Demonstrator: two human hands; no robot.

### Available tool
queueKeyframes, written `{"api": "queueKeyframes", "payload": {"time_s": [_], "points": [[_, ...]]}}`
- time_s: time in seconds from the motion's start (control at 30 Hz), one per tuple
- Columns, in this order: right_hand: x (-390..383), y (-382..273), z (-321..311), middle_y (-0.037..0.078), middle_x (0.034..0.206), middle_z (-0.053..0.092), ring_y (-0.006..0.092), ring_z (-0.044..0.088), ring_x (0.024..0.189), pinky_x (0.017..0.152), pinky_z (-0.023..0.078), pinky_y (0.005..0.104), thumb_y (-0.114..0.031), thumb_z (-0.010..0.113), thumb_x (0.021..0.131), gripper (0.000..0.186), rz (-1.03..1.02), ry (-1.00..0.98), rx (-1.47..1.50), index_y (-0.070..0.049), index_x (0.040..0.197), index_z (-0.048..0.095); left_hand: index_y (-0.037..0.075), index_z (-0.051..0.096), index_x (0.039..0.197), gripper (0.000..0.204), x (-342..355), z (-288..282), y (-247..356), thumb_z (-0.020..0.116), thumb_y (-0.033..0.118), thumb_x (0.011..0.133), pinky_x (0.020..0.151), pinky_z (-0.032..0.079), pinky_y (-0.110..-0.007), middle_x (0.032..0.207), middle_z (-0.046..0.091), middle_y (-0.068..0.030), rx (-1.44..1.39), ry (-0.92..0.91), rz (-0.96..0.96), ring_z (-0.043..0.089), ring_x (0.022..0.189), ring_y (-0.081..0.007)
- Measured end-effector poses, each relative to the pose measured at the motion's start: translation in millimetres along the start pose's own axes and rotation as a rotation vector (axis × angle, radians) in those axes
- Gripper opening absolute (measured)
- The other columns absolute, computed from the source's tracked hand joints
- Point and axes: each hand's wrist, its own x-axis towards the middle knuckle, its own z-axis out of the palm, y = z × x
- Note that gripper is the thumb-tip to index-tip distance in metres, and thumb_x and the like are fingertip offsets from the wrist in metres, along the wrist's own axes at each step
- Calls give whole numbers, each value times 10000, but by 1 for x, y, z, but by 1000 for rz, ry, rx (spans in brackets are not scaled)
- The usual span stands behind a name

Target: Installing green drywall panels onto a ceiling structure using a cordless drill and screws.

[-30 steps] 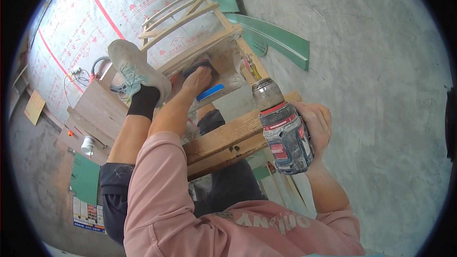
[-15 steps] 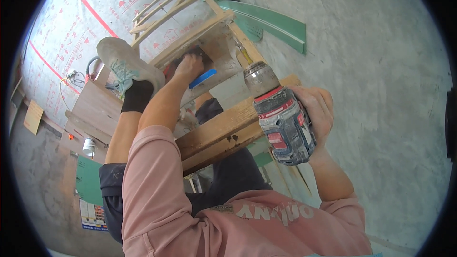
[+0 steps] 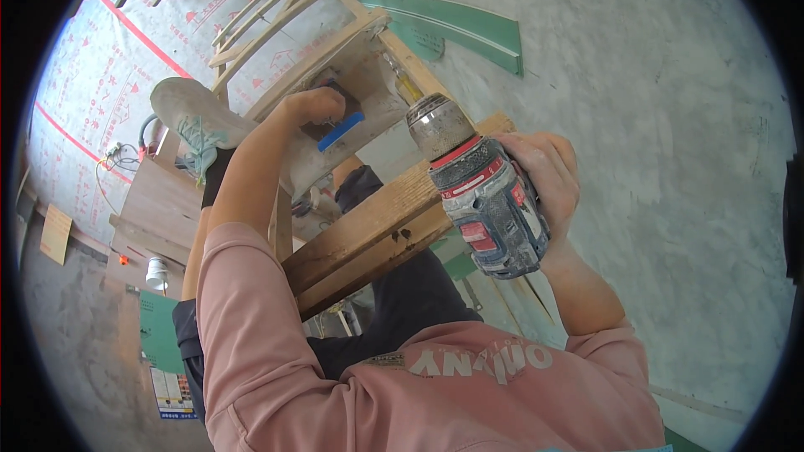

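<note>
A dusty cordless drill (image 3: 481,192) is gripped in my right hand (image 3: 548,176); a long bit in its chuck points away toward the wooden frame. My left hand (image 3: 316,106) is closed above a dark container (image 3: 345,100) on the wooden stand's dusty shelf (image 3: 364,75). What its fingers hold, if anything, is too small to make out. Right beside the hand lies a blue strip-like piece (image 3: 341,132). Thick wooden beams (image 3: 368,222) of the stand cross in front of my legs, below the drill.
My shoe (image 3: 188,117) rests at the stand's left. Green boards (image 3: 452,21) lean by the grey wall (image 3: 636,117) beyond it. At the left are a wooden box (image 3: 159,201), cables (image 3: 117,155) and a white spool (image 3: 157,274). Printed sheeting (image 3: 109,75) covers the floor.
My left hand has lifted out of the dark container and drawn back a little to the left. The view has shifted slightly; the drill stays in my right hand.
</note>
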Motion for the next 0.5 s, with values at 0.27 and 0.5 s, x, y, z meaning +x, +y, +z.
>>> {"api": "queueKeyframes", "payload": {"time_s": [0.27, 0.5], "points": [[0, 0, -1, 56, 912, 701, 243, 606, 833, 779, 451, 346, -190, 760, 653, 373, 4, -15, 11, -65, 996, 684, 57, 689, 1089, 411, 3, 4, 15, 612, 421, 915, 624, 488, -376, 1019, 628, -71, -221, 50, -124, 591, 867, -184], [3, -3, 1, 68, 885, 694, 246, 607, 827, 766, 460, 343, -174, 753, 649, 352, 15, 7, 7, -57, 975, 690, 125, 694, 1012, 226, -5, 4, -4, 647, 318, 904, 613, 446, -333, 955, 578, -22, -442, 50, -198, 511, 773, -142]]}}
